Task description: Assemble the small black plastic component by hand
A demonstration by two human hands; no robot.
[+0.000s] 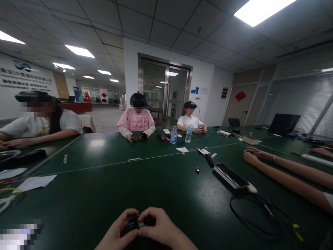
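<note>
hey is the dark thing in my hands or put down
Held: your left hand and right hand have fingers around the dark thing.

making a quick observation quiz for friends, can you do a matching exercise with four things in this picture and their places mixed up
Things
1. small, partly hidden dark object
2. flat, white-edged device with a black screen
3. red diamond-shaped decoration
4. pair of clear plastic bottles with blue-toned labels

Places
A. on the brownish door
B. upright, side by side
C. between the bare left hand and bare right hand
D. on the green tabletop, near another person's outstretched hands

Pairs: 1-C, 2-D, 3-A, 4-B
</note>
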